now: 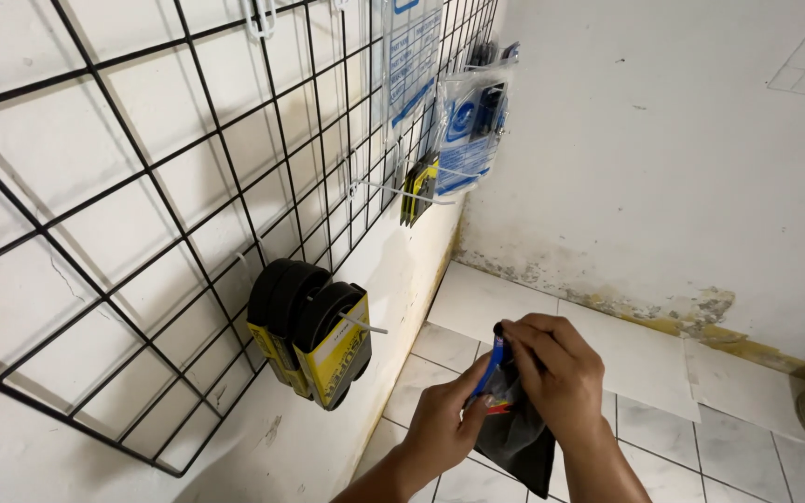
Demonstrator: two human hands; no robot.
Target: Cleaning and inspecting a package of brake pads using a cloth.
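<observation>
Below the wire grid (pixel 142 186), left hand (pixel 440 424) and right hand (pixel 556 373) pinch a packaged item (pixel 514 428), fingers closed on its top, seemingly readying it for a hook (pixel 365 324).

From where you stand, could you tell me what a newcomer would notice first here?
Probably the black wire grid panel on the white wall at left, with folded black tyres in yellow card sleeves hung on a hook. At bottom centre, the left hand and right hand together hold a small dark plastic packet with a blue top.
</observation>
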